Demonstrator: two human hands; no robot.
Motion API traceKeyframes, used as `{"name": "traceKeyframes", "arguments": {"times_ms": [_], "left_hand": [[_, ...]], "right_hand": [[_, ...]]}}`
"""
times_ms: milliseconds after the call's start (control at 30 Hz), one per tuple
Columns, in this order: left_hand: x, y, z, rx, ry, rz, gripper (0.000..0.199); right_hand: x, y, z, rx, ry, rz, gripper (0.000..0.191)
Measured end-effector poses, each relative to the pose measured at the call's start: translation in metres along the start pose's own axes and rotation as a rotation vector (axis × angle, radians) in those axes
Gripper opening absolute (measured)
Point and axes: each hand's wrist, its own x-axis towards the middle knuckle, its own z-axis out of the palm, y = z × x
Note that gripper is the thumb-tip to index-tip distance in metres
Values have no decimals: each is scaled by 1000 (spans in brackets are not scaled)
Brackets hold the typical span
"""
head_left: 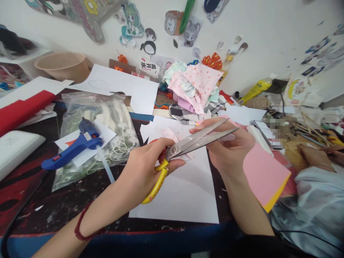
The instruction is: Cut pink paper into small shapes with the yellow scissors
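Note:
My left hand (150, 154) grips a pair of scissors (188, 139) with yellow handles. Their blades are slightly parted and point right, across the fingers of my right hand (228, 143). That hand is closed, its fingers curled behind the blades; a pale bit shows near the tips, but what it holds is mostly hidden. Below both hands lies a white sheet of paper (174, 197), with small pink patterned scraps (170, 134) near its upper part. A pink and yellow paper pad (266, 172) sits beside my right wrist.
To the left, a blue glue gun (77, 143) rests on a clear plastic bag (67, 175). Pink dotted fabric (201, 82) is heaped at the back. A bowl (63, 66) stands back left. At right are a phone (266, 132) and another person's hand (314, 154).

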Motion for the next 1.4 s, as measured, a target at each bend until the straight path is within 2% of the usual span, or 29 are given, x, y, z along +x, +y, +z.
{"name": "traceKeyframes", "arguments": {"times_ms": [200, 367, 800, 900, 967, 1067, 1233, 1400], "left_hand": [[0, 0, 1, 21, 13, 18, 21], [0, 0, 0, 21, 18, 30, 20], [-2, -1, -1, 60, 9, 31, 23], [-3, -4, -1, 17, 18, -12, 24], [-4, -7, -1, -53, 24, -94, 25], [-3, -8, 0, -205, 46, -229, 27], [4, -3, 0, -441, 148, -334, 23], [10, 3, 0, -557, 159, -357, 32]], "right_hand": [[0, 5, 3, 49, 24, -76, 13], [1, 5, 4, 64, 37, -84, 19], [2, 5, -4, -16, -9, -93, 14], [4, 7, -4, 2, 3, -96, 19], [6, 6, -4, 33, 6, -91, 18], [6, 2, -2, 68, -14, 4, 12], [2, -3, 1, 87, -84, 304, 7], [-1, -3, 7, 169, -180, 381, 6]]}}
